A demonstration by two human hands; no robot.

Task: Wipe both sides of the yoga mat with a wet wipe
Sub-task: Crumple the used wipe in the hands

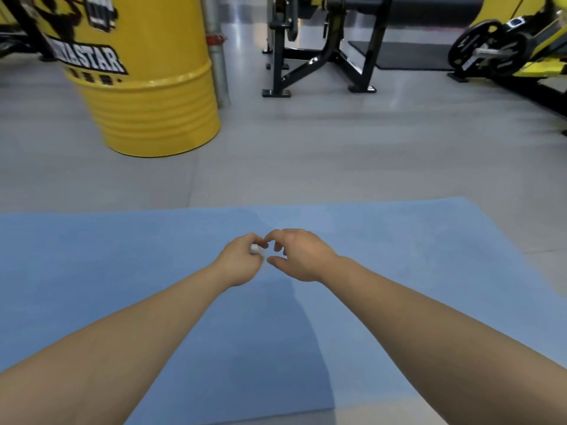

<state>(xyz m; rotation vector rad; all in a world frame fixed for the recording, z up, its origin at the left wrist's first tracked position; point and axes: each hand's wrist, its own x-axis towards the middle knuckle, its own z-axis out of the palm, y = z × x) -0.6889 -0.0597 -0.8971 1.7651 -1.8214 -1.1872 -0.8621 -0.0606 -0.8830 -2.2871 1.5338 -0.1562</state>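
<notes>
You are pinching a small crumpled white wet wipe in your left hand, right hand loosely curled beside it, empty; unfold it fully over the flat blue foam yoga mat at frame centre.

Both bare forearms extended, left hand grip apparently pinched closed, right hand fingers loosely curled

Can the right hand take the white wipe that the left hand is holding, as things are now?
Probably yes. The right hand is next to the left hand, its fingertips nearly at the white wipe, and nothing lies between them above the blue mat.
</notes>
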